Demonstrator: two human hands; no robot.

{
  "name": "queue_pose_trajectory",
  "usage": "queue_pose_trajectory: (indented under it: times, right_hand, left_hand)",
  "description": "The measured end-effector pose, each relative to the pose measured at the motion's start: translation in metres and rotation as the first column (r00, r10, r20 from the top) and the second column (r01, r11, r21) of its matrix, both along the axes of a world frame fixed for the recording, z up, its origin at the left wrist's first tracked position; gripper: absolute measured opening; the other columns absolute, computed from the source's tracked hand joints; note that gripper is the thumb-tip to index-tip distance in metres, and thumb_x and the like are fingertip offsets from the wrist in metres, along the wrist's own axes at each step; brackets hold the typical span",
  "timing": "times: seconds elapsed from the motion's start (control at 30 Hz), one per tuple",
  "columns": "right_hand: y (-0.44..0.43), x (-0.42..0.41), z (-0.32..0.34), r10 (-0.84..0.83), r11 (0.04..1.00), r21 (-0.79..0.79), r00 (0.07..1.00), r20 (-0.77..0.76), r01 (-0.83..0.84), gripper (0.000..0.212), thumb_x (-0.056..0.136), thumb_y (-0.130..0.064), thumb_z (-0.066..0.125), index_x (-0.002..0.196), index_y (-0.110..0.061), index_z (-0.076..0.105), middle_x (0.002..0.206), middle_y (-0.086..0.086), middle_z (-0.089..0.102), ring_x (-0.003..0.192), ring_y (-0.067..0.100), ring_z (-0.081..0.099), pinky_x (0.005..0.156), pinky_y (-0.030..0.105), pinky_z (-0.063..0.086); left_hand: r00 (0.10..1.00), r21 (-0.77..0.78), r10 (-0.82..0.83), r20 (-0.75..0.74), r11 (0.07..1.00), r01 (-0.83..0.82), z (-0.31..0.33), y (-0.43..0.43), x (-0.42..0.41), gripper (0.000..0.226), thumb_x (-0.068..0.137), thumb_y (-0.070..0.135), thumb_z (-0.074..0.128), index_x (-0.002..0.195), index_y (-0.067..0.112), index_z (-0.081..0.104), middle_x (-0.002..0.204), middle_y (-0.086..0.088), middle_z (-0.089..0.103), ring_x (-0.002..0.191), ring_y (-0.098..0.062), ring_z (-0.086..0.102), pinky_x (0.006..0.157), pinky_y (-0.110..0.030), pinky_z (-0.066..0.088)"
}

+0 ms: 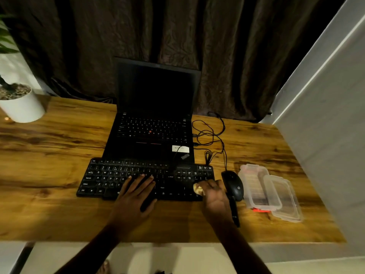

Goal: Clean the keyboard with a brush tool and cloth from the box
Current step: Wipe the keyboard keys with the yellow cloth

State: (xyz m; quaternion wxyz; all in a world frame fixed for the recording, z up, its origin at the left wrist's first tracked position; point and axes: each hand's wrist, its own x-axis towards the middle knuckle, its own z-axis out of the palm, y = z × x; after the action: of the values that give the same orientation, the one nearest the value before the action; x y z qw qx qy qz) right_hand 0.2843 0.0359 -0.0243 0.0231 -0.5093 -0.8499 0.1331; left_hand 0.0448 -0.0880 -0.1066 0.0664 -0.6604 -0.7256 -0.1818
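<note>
Hands are working on the keyboard (106, 178): the left hand (136, 194) is lying flat, fingers straight, while the right hand (214, 194) is pinching a pale cloth (198, 189) against keys at 3 o'clock. Wiping seems to be under way. Farther out at 3 o'clock, the box (254, 184) is sitting open, with a dark stick (234, 211), probably the brush, lying unused nearby.

left hand (136, 192) flat, fingers spread; right hand (214, 192) seemingly curled
</note>
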Motion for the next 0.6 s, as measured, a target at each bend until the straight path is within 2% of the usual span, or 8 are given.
queue_pose_trajectory:
  times: [0.1, 0.2, 0.33, 0.47, 0.6]
  right_hand:
    - [0.002, 0.005, -0.004, -0.111, 0.994, -0.007, 0.994, 0.005, 0.111, 0.050, 0.090, -0.008, 0.053, 0.137, -0.025, 0.049, 0.145, 0.006, 0.044, 0.137, 0.030, 0.033, 0.108, 0.043, 0.041]
    - [-0.018, -0.011, -0.016, -0.041, 0.999, 0.015, 0.998, -0.054, 0.042, 0.047, 0.084, -0.006, 0.060, 0.130, -0.017, 0.058, 0.132, 0.012, 0.056, 0.129, 0.040, 0.045, 0.099, 0.050, 0.049]
    - [-0.038, -0.036, -0.015, 0.046, 0.999, 0.031, 0.996, -0.073, -0.043, 0.049, 0.089, -0.006, 0.054, 0.135, -0.023, 0.052, 0.139, 0.005, 0.050, 0.135, 0.033, 0.038, 0.101, 0.041, 0.050]
    - [-0.032, -0.022, -0.018, -0.071, 0.992, 0.094, 0.992, -0.105, 0.081, 0.040, 0.085, -0.009, 0.054, 0.123, -0.016, 0.064, 0.121, 0.008, 0.063, 0.118, 0.034, 0.054, 0.092, 0.046, 0.054]
    - [-0.037, -0.025, -0.019, -0.097, 0.981, 0.162, 0.993, -0.073, 0.108, 0.042, 0.084, -0.006, 0.043, 0.119, -0.012, 0.065, 0.116, 0.011, 0.067, 0.114, 0.039, 0.056, 0.087, 0.048, 0.056]
  left_hand:
    - [1.000, 0.000, 0.003, 0.002, 1.000, -0.003, 0.000, 0.001, 0.000, 0.061, 0.098, 0.057, 0.039, 0.142, 0.019, 0.054, 0.153, 0.002, 0.046, 0.146, -0.017, 0.034, 0.120, -0.051, 0.022]
    - [1.000, 0.008, 0.002, 0.005, 1.000, -0.003, -0.001, 0.001, 0.000, 0.059, 0.097, 0.055, 0.039, 0.140, 0.018, 0.057, 0.152, 0.002, 0.048, 0.145, -0.018, 0.036, 0.120, -0.051, 0.023]
    - [1.000, -0.027, -0.005, -0.003, 1.000, 0.005, 0.001, 0.000, 0.000, 0.062, 0.100, 0.056, 0.030, 0.139, 0.017, 0.058, 0.151, 0.000, 0.049, 0.144, -0.021, 0.038, 0.118, -0.052, 0.024]
    - [0.999, -0.082, -0.012, 0.047, 0.997, 0.016, 0.003, -0.001, 0.000, 0.062, 0.102, 0.057, 0.027, 0.142, 0.018, 0.054, 0.153, 0.000, 0.046, 0.146, -0.020, 0.034, 0.120, -0.050, 0.019]
    - [0.987, 0.001, -0.017, 0.161, 1.000, 0.017, 0.008, -0.012, -0.016, 0.061, 0.101, 0.055, 0.034, 0.145, 0.015, 0.050, 0.156, 0.000, 0.039, 0.146, -0.020, 0.036, 0.123, -0.046, 0.016]
